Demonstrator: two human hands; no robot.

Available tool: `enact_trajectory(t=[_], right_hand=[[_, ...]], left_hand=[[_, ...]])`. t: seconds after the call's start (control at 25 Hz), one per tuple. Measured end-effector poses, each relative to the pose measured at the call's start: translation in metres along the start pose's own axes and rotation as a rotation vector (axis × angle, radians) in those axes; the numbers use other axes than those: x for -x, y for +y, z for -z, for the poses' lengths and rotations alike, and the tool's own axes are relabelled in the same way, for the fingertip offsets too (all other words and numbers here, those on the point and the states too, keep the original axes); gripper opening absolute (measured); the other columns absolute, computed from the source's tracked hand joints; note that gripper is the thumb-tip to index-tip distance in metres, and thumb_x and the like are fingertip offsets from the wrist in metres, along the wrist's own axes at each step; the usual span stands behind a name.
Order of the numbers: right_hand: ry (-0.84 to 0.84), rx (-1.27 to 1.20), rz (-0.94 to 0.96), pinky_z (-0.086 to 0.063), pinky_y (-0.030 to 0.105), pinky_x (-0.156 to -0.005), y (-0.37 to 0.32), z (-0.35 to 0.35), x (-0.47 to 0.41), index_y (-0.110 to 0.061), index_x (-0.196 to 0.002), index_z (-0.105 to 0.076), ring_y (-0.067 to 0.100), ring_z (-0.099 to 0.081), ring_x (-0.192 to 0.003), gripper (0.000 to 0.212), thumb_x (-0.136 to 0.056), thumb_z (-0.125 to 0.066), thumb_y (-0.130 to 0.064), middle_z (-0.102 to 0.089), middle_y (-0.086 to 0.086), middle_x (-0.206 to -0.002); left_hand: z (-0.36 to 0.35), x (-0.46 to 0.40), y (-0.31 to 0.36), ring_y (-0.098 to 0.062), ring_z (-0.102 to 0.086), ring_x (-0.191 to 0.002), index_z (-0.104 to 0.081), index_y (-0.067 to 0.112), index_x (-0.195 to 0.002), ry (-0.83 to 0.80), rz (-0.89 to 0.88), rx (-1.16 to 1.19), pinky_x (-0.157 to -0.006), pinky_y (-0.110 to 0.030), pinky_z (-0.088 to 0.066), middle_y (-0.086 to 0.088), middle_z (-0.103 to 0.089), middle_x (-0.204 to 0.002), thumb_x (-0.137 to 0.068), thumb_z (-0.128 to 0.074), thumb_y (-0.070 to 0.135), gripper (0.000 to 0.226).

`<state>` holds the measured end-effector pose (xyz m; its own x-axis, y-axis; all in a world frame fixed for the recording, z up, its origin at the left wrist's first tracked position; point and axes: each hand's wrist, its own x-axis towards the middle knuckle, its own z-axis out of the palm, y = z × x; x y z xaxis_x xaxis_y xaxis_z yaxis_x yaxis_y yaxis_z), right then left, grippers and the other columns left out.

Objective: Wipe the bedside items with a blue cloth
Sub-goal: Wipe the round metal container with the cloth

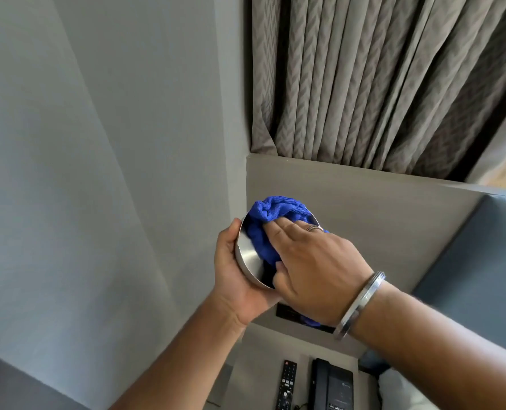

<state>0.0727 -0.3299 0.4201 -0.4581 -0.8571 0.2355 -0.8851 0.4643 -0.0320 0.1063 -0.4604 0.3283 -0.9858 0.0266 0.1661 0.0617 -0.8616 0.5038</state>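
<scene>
A round, shallow metal tray [250, 261] with a brushed silver face is tilted up in front of the wall panel, at the middle of the head view. My left hand [234, 279] cups its left and lower rim from behind. My right hand [314, 264] presses a bunched blue cloth [268, 220] flat against the tray's inner face; a ring and a steel bangle show on that hand and wrist. A tail of the cloth hangs out below my right palm. The right half of the tray is hidden by cloth and hand.
Below my arms a bedside table [263, 344] carries a black remote control [287, 384] and a black desk telephone [331, 386]. A grey headboard panel [364, 208] stands behind, pleated curtains [379, 84] above it, a plain wall [112, 143] left, a padded blue-grey headboard [476, 276] right.
</scene>
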Motion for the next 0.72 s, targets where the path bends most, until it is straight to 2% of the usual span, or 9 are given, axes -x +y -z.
enact_trajectory(t=[0.04,0.08,0.2,0.32,0.4,0.48,0.52,0.6,0.72], right_hand=[[0.027,-0.033,-0.046,-0.042,0.030,-0.065,-0.001,0.001,-0.001,-0.020,-0.117,-0.044,0.022,-0.057,-0.103,0.041,-0.076,-0.044,-0.025,-0.057,-0.004,-0.117],[0.042,-0.048,-0.070,-0.039,0.030,-0.061,-0.001,0.001,-0.001,-0.020,-0.112,-0.043,0.023,-0.057,-0.100,0.036,-0.076,-0.045,-0.020,-0.057,-0.004,-0.113],[0.013,-0.070,-0.092,-0.050,0.034,-0.069,-0.003,-0.004,0.011,-0.020,-0.125,-0.038,0.025,-0.056,-0.102,0.048,-0.078,-0.042,-0.012,-0.050,-0.004,-0.125],[-0.043,-0.136,-0.114,-0.051,0.035,-0.070,-0.005,0.002,0.022,-0.024,-0.131,-0.039,0.028,-0.058,-0.084,0.055,-0.077,-0.045,-0.013,-0.048,-0.001,-0.120],[-0.115,-0.223,-0.058,-0.049,0.034,-0.073,-0.007,0.011,0.027,-0.027,-0.122,-0.047,0.026,-0.057,-0.083,0.049,-0.075,-0.047,-0.013,-0.051,-0.004,-0.110],[-0.185,-0.362,0.004,-0.049,0.033,-0.074,-0.011,0.019,0.026,-0.025,-0.103,-0.056,0.020,-0.054,-0.082,0.038,-0.071,-0.046,-0.007,-0.055,-0.006,-0.096],[-0.187,-0.426,0.005,-0.048,0.034,-0.074,-0.014,0.021,0.024,-0.021,-0.095,-0.056,0.019,-0.052,-0.080,0.033,-0.069,-0.045,-0.003,-0.056,-0.005,-0.091],[-0.111,-0.550,-0.048,-0.047,0.036,-0.073,-0.020,0.020,0.017,-0.012,-0.087,-0.055,0.021,-0.051,-0.078,0.026,-0.068,-0.045,0.004,-0.057,0.002,-0.086],[-0.045,-0.630,-0.045,-0.043,0.031,-0.073,-0.024,0.020,0.007,-0.008,-0.085,-0.050,0.021,-0.048,-0.078,0.022,-0.071,-0.043,0.009,-0.052,0.004,-0.086]], left_hand=[[-0.002,-0.001,-0.001,-0.029,-0.049,-0.136,-0.056,0.010,-0.139,-0.004,0.007,0.005,-0.117,-0.041,-0.030,-0.014,-0.058,-0.141,-0.093,-0.046,0.054,0.064],[-0.004,0.000,-0.004,-0.029,-0.049,-0.136,-0.056,0.012,-0.139,-0.006,0.017,0.014,-0.117,-0.042,-0.030,-0.014,-0.058,-0.141,-0.091,-0.050,0.054,0.064],[-0.003,0.000,-0.015,-0.033,-0.046,-0.137,-0.047,0.016,-0.146,-0.073,-0.036,0.047,-0.115,-0.046,-0.030,-0.015,-0.055,-0.144,-0.087,-0.055,0.051,0.069],[-0.008,-0.003,-0.012,-0.035,-0.044,-0.132,-0.035,0.022,-0.152,-0.083,-0.131,-0.040,-0.112,-0.050,-0.030,-0.016,-0.050,-0.143,-0.079,-0.063,0.052,0.084],[-0.010,-0.004,-0.014,-0.033,-0.053,-0.121,-0.035,0.020,-0.152,-0.070,-0.150,-0.070,-0.107,-0.047,-0.037,-0.018,-0.055,-0.133,-0.078,-0.063,0.055,0.087],[-0.009,-0.003,-0.022,-0.027,-0.065,-0.099,-0.040,0.015,-0.150,-0.002,-0.150,-0.115,-0.091,-0.040,-0.050,-0.015,-0.068,-0.110,-0.080,-0.061,0.057,0.084],[-0.009,-0.003,-0.024,-0.023,-0.067,-0.090,-0.048,0.013,-0.145,0.037,-0.136,-0.130,-0.084,-0.037,-0.052,-0.011,-0.071,-0.099,-0.081,-0.059,0.058,0.078],[-0.011,-0.004,-0.024,-0.019,-0.069,-0.084,-0.066,0.014,-0.122,0.042,-0.113,-0.105,-0.082,-0.034,-0.053,-0.005,-0.074,-0.090,-0.087,-0.050,0.057,0.058],[-0.017,-0.006,-0.012,-0.015,-0.071,-0.081,-0.071,0.013,-0.093,0.009,-0.143,-0.123,-0.079,-0.030,-0.055,-0.001,-0.075,-0.083,-0.092,-0.033,0.056,0.057]])
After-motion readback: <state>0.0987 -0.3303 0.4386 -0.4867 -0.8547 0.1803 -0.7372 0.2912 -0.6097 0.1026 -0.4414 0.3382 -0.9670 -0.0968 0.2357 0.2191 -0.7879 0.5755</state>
